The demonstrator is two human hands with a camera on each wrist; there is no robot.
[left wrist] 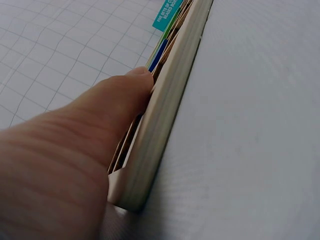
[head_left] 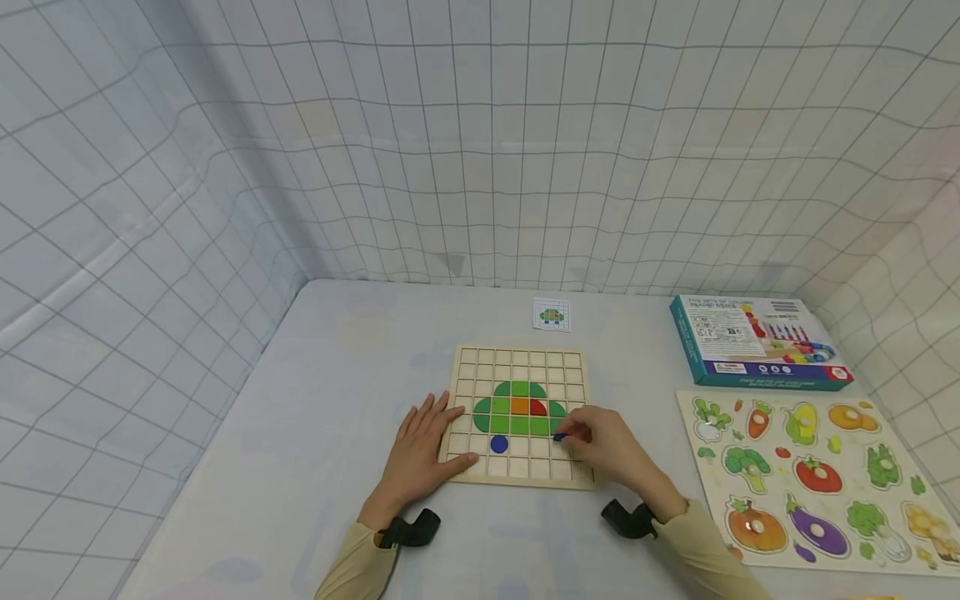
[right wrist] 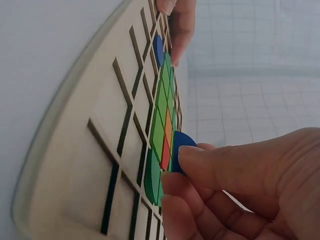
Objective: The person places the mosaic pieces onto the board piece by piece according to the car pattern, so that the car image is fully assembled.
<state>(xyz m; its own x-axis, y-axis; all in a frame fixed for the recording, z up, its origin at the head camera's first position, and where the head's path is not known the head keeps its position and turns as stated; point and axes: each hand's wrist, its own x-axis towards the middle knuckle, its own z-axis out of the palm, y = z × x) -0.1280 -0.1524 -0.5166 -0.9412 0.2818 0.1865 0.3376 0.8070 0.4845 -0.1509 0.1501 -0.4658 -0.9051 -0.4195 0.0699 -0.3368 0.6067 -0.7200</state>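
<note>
My right hand pinches a blue round disc between thumb and fingers, tilted on edge just over the lower right of a wooden grid board. My left hand rests along the board's left edge with its fingers spread and the thumb over the lower left corner area. In the grid, green squares and rounded dark green corner pieces surround an orange square and a red quarter-round piece. Another blue disc lies in a cell below them.
Behind the board lies a small picture card with a similar coloured pattern. At the right are a teal-sided box and a vegetable puzzle board. Grid-patterned cloth walls enclose the back and sides of the white table.
</note>
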